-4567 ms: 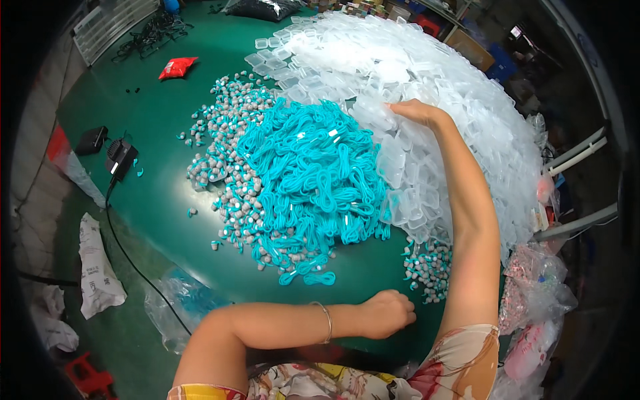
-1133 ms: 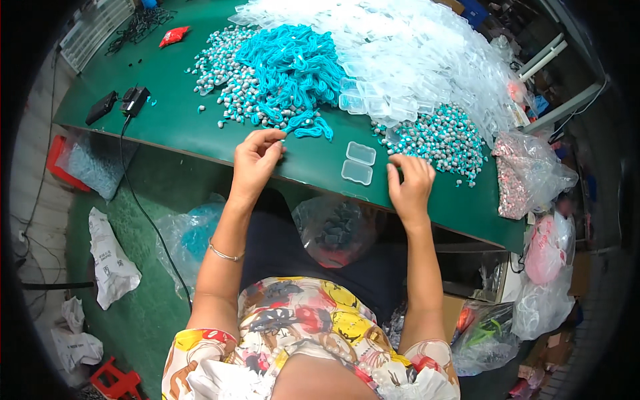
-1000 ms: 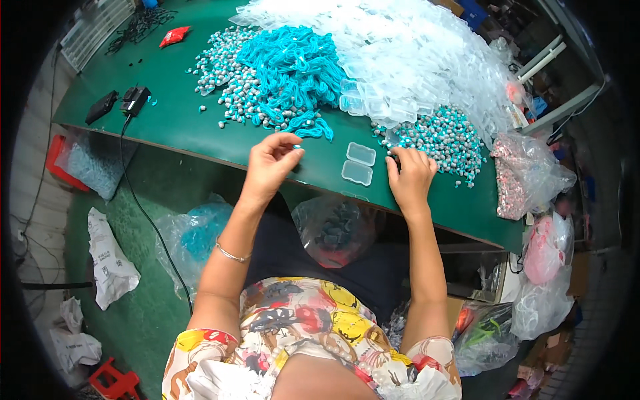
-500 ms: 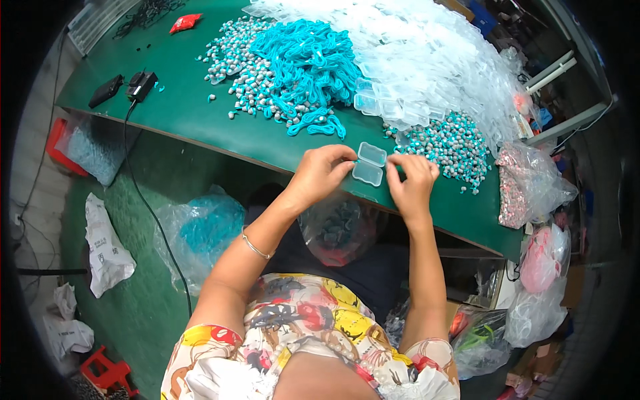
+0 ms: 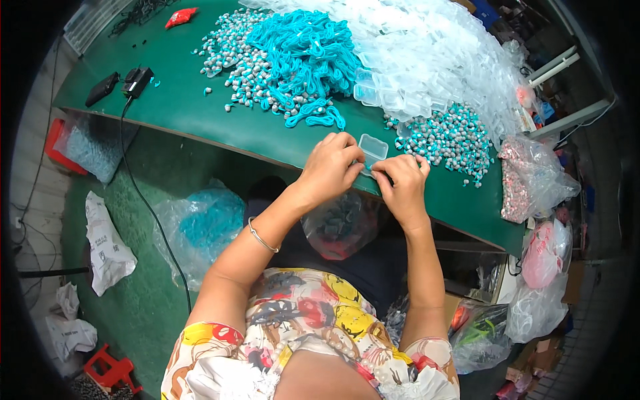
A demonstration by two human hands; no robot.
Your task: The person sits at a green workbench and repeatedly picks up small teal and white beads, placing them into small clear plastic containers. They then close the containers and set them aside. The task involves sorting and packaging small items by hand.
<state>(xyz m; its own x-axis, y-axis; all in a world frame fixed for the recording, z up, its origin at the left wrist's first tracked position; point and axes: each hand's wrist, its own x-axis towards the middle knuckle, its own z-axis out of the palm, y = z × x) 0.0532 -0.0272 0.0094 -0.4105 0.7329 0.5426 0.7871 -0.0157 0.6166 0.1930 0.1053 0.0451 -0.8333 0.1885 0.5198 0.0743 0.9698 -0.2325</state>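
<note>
A small clear plastic box (image 5: 374, 146) lies with its lid folded back near the table's front edge. My left hand (image 5: 331, 168) reaches over its left side, thumb and fingers pinched together. From the right, my right hand (image 5: 404, 188) meets it, fingertips also pinched, over the box's nearer half. A speck of teal shows between the two sets of fingertips; what each hand holds is too small and hidden to make out. Beyond my left hand lies a heap of teal cords (image 5: 307, 50). Small grey-and-teal plugs (image 5: 448, 141) are piled beyond my right hand.
Many clear plastic boxes (image 5: 427, 53) form a large heap at the back. More grey-and-teal plugs (image 5: 223, 47) surround the cords. A black adapter (image 5: 137, 82) trails a cable over the left edge. A bag of pink-and-grey pieces (image 5: 523, 177) sits at the table's right end.
My hands have come together over the nearer half of the clear box and now cover most of it. Before, they were apart at its two sides.
</note>
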